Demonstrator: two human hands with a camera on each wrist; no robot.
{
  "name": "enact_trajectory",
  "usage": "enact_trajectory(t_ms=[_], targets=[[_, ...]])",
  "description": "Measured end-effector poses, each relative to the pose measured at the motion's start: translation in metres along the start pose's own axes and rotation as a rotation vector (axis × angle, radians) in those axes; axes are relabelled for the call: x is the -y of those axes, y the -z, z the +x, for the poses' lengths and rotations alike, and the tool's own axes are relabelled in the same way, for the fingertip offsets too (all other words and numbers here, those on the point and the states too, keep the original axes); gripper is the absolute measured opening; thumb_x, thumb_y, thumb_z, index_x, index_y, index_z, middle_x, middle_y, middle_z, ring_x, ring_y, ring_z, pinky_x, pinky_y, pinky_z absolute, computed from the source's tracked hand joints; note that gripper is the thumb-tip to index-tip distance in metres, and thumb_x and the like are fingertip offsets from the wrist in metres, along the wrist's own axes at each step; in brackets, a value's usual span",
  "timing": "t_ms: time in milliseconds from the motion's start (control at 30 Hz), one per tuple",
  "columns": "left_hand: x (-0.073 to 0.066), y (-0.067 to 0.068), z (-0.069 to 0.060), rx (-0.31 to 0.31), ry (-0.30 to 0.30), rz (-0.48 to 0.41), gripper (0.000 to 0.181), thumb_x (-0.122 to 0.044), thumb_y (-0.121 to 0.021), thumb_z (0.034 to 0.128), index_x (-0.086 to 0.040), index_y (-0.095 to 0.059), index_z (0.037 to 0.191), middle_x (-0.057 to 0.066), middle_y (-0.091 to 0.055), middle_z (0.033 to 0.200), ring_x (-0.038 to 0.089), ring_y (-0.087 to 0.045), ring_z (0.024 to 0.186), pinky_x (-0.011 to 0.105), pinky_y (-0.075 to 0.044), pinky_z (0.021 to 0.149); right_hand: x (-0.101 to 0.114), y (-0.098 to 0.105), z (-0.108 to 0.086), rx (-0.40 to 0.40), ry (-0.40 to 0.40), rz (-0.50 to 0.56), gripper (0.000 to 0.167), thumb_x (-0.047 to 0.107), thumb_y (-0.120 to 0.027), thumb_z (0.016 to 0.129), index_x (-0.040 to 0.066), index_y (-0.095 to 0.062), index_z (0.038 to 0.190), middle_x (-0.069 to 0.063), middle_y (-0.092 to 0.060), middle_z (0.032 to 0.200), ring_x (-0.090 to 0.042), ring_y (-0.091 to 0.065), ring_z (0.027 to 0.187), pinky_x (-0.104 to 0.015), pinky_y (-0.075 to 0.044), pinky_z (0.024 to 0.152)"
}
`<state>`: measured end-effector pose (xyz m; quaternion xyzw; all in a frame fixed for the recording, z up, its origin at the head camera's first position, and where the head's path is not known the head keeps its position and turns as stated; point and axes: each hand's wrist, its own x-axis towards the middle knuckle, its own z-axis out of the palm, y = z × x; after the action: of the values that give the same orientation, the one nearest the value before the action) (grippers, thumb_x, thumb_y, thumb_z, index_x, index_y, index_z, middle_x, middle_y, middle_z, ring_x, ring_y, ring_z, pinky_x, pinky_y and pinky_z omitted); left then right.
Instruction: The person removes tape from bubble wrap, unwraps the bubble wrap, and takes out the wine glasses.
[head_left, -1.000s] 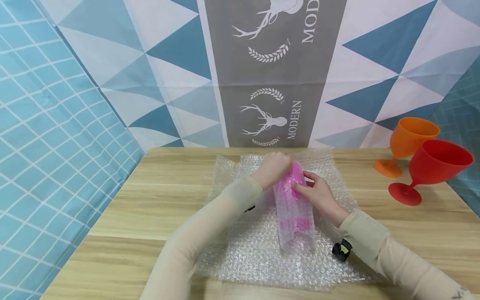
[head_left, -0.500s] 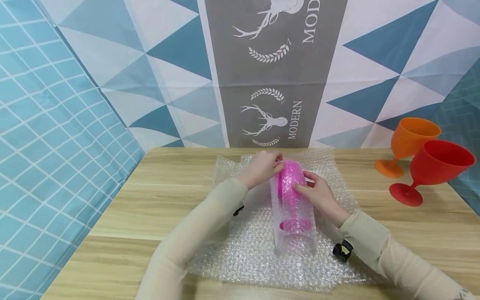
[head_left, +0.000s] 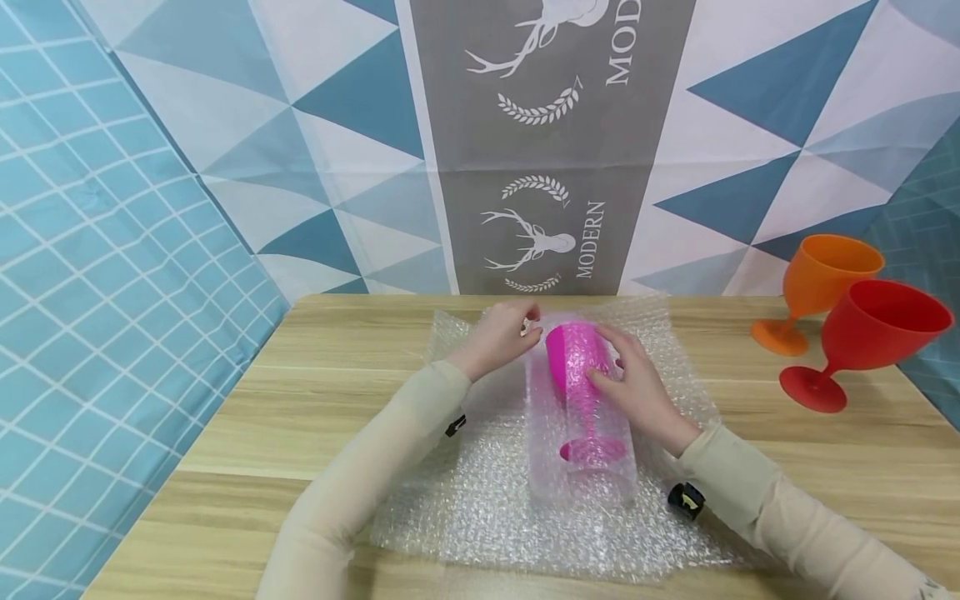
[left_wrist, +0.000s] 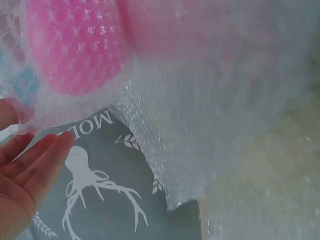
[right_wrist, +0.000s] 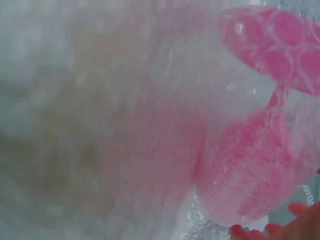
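A pink plastic goblet [head_left: 576, 357] lies on its side inside a loose layer of bubble wrap [head_left: 551, 537], its bowl toward the wall and its foot toward me. My left hand [head_left: 497, 340] pinches the wrap's edge near the bowl's rim; in the left wrist view, the left hand's fingers [left_wrist: 42, 165] and thumb meet at that edge. From the right, my right hand [head_left: 639, 392] holds the wrapped bowl, thumb on top. The bubbles over the goblet [right_wrist: 245, 172] show closely in the right wrist view, where the right hand [right_wrist: 287, 230] appears only partly.
An orange goblet [head_left: 825, 271] and a red goblet [head_left: 862, 329] stand at the right of the wooden table [head_left: 300, 400]. A patterned cloth wall [head_left: 360, 158] rises behind the table's far edge. A blue checked cloth [head_left: 97, 275] borders the left side.
My left hand has moved left, drawing the wrap's edge off the goblet, whose bowl and foot show more. The right hand stays at the bowl, its index finger now straighter.
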<state>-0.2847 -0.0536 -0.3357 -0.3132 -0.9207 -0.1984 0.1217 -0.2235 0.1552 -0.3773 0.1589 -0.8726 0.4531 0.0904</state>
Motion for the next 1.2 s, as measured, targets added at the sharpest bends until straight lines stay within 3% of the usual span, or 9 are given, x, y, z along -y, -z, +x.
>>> enact_trajectory(t_ms=[133, 233, 367, 567, 700, 867, 1000, 1133, 1200], targets=[[0.006, 0.001, -0.004, -0.036, -0.012, 0.028, 0.011, -0.008, -0.058, 0.0812, -0.006, -0.056, 0.092, 0.006, -0.063, 0.088, 0.016, -0.059, 0.074, 0.025, -0.050, 0.067, 0.001, -0.002, 0.000, 0.000, 0.140, -0.123, 0.055, 0.001, -0.059, 0.081, 0.006, -0.043, 0.133, -0.019, -0.027, 0.143, -0.040, -0.029, 0.128, -0.051, -0.045, 0.086], [0.010, 0.000, -0.007, -0.067, -0.018, 0.049, 0.011, -0.005, -0.058, 0.0781, -0.006, -0.056, 0.088, 0.005, -0.061, 0.083, 0.016, -0.056, 0.068, 0.026, -0.049, 0.063, 0.003, -0.003, 0.000, 0.014, 0.200, -0.181, 0.052, -0.004, -0.055, 0.080, 0.009, -0.048, 0.130, -0.017, -0.027, 0.144, -0.040, -0.027, 0.128, -0.050, -0.046, 0.085], [0.014, -0.001, -0.011, -0.089, -0.026, 0.072, 0.012, -0.003, -0.059, 0.0755, -0.008, -0.054, 0.085, 0.004, -0.058, 0.080, 0.016, -0.053, 0.067, 0.028, -0.047, 0.063, 0.006, -0.003, 0.000, 0.029, 0.242, -0.232, 0.051, -0.008, -0.052, 0.077, 0.010, -0.054, 0.125, -0.019, -0.027, 0.143, -0.042, -0.024, 0.130, -0.059, -0.028, 0.101], [0.016, -0.001, -0.017, -0.082, -0.040, 0.079, 0.013, 0.000, -0.056, 0.0754, -0.009, -0.056, 0.085, 0.004, -0.057, 0.084, 0.017, -0.053, 0.071, 0.028, -0.048, 0.064, 0.007, -0.001, -0.001, 0.047, 0.259, -0.273, 0.049, -0.009, -0.050, 0.077, 0.012, -0.058, 0.121, -0.019, -0.028, 0.143, -0.041, -0.024, 0.130, -0.060, -0.027, 0.101], [0.018, -0.003, -0.020, -0.050, -0.033, 0.089, 0.020, 0.001, -0.054, 0.0778, -0.010, -0.062, 0.094, 0.006, -0.061, 0.093, 0.019, -0.057, 0.079, 0.031, -0.050, 0.072, 0.007, 0.002, 0.000, 0.063, 0.251, -0.293, 0.049, -0.008, -0.049, 0.077, 0.012, -0.058, 0.120, -0.019, -0.029, 0.143, -0.042, -0.024, 0.130, -0.059, -0.030, 0.099], [0.020, -0.005, -0.024, -0.012, 0.028, 0.046, 0.031, 0.001, -0.053, 0.0798, -0.011, -0.064, 0.107, 0.005, -0.063, 0.105, 0.021, -0.059, 0.090, 0.031, -0.049, 0.080, 0.008, 0.006, 0.000, 0.088, 0.214, -0.295, 0.049, -0.006, -0.050, 0.076, 0.011, -0.057, 0.122, -0.018, -0.027, 0.144, -0.042, -0.024, 0.130, -0.056, -0.037, 0.095], [0.021, -0.008, -0.026, 0.011, 0.085, -0.024, 0.035, 0.002, -0.053, 0.0801, -0.008, -0.062, 0.112, 0.008, -0.062, 0.110, 0.024, -0.060, 0.096, 0.030, -0.050, 0.081, 0.007, 0.008, 0.000, 0.091, 0.190, -0.285, 0.048, -0.005, -0.051, 0.075, 0.009, -0.057, 0.121, -0.019, -0.028, 0.143, -0.041, -0.029, 0.127, -0.045, -0.043, 0.085], [0.021, -0.009, -0.027, 0.020, 0.117, -0.051, 0.036, 0.002, -0.053, 0.0799, -0.006, -0.060, 0.115, 0.010, -0.061, 0.112, 0.024, -0.060, 0.096, 0.031, -0.050, 0.081, 0.006, 0.010, 0.001, 0.101, 0.164, -0.254, 0.046, -0.004, -0.052, 0.075, 0.007, -0.057, 0.120, -0.018, -0.029, 0.142, -0.027, -0.052, 0.095, -0.028, -0.046, 0.063], [0.022, -0.009, -0.028, 0.022, 0.132, -0.054, 0.038, 0.002, -0.054, 0.0789, -0.005, -0.059, 0.116, 0.011, -0.061, 0.112, 0.024, -0.061, 0.095, 0.031, -0.051, 0.081, 0.005, 0.012, 0.001, 0.110, 0.151, -0.241, 0.045, -0.004, -0.053, 0.076, 0.006, -0.057, 0.119, -0.018, -0.029, 0.142, -0.017, -0.051, 0.071, -0.023, -0.043, 0.053]])
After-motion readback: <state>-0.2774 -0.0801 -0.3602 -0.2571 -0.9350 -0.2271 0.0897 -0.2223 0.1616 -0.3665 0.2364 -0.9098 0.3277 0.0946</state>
